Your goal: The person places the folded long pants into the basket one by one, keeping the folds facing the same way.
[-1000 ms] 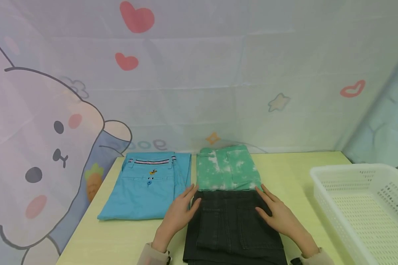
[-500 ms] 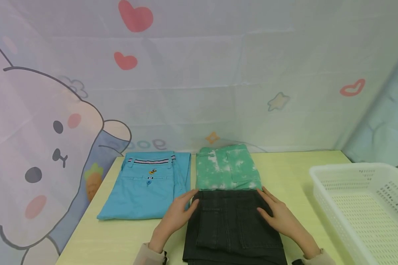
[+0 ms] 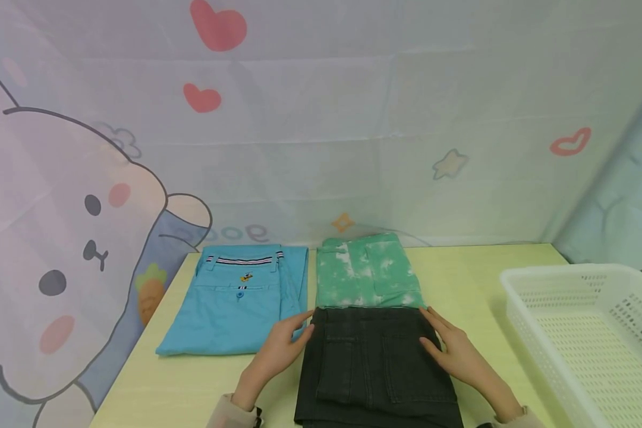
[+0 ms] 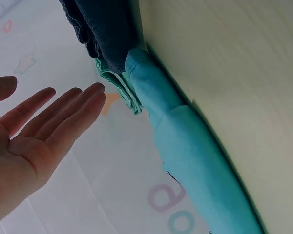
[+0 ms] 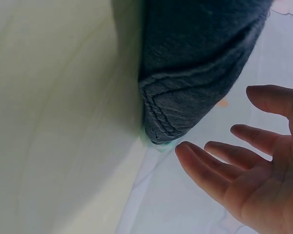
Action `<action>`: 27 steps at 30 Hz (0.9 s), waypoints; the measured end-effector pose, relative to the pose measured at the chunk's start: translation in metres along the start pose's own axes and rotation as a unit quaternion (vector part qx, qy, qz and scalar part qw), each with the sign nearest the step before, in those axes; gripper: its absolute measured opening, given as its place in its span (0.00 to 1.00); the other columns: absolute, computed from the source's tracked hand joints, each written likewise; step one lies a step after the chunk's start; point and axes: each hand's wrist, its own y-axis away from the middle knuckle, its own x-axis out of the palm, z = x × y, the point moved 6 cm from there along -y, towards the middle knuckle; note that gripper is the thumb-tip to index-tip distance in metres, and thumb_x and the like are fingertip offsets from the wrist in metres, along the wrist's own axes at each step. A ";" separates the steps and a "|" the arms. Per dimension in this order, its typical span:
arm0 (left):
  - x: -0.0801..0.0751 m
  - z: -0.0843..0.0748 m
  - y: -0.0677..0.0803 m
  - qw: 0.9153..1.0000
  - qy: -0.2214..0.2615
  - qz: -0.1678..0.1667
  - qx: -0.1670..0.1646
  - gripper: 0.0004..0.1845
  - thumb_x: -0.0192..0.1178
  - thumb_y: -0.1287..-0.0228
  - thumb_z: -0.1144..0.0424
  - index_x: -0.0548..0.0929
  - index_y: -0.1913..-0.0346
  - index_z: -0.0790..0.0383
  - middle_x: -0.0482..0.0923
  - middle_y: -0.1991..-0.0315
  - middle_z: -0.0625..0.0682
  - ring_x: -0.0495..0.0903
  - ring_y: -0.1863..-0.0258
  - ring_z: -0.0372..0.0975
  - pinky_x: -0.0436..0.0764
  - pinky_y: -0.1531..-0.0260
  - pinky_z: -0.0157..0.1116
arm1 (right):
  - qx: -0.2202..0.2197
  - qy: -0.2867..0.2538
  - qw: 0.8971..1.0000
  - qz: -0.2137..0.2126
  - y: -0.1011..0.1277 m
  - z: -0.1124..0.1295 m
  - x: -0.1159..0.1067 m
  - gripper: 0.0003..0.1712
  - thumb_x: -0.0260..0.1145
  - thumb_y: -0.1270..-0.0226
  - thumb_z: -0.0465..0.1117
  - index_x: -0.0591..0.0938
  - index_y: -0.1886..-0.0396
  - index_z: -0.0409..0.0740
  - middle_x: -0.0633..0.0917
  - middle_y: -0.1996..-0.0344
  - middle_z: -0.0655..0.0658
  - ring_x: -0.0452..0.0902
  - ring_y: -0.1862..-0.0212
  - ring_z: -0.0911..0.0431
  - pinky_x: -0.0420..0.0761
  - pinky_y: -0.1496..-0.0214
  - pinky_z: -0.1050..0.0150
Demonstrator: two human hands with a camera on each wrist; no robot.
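Observation:
Folded dark grey jeans (image 3: pixel 374 362) lie at the table's near middle, their far edge against folded green tie-dye shorts (image 3: pixel 369 270). My left hand (image 3: pixel 285 343) hovers with straight fingers at the jeans' left edge, over the corner of the folded blue trousers (image 3: pixel 235 303). My right hand (image 3: pixel 450 348) is held flat at the jeans' right edge. In the left wrist view the left hand (image 4: pixel 44 126) is spread and clear of the cloth (image 4: pixel 105 34). The right wrist view shows the right hand (image 5: pixel 239 180) spread beside the jeans' fold (image 5: pixel 195 73), not touching.
A white perforated plastic basket (image 3: pixel 519 309) stands at the right on the pale yellow-green table (image 3: pixel 203 386). A printed cloth backdrop with a rabbit (image 3: pixel 69 249) hangs behind and to the left.
Both hands have slid outward off the top of the dark jeans to its left and right edges. The garments have not moved.

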 end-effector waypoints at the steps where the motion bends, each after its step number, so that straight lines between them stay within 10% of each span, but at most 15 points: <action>1: 0.000 0.001 0.000 1.000 0.000 0.001 -0.001 0.22 0.47 0.33 0.58 0.69 0.41 0.66 0.70 0.42 0.61 0.74 0.49 0.55 0.75 0.52 0.48 | 0.000 0.000 1.000 -0.001 0.000 0.000 0.000 0.32 0.63 0.43 0.36 0.65 0.39 0.32 0.67 0.42 0.25 0.80 0.61 0.44 0.76 0.63 0.55; 27: 0.001 0.005 0.004 0.999 -0.026 0.034 -0.020 0.20 0.47 0.34 0.60 0.70 0.42 0.67 0.73 0.46 0.64 0.81 0.60 0.49 0.80 0.64 0.41 | 0.068 -0.064 0.993 0.072 0.011 -0.014 0.003 0.31 0.59 0.38 0.40 0.63 0.37 0.35 0.69 0.43 0.27 0.74 0.52 0.35 0.80 0.66 0.57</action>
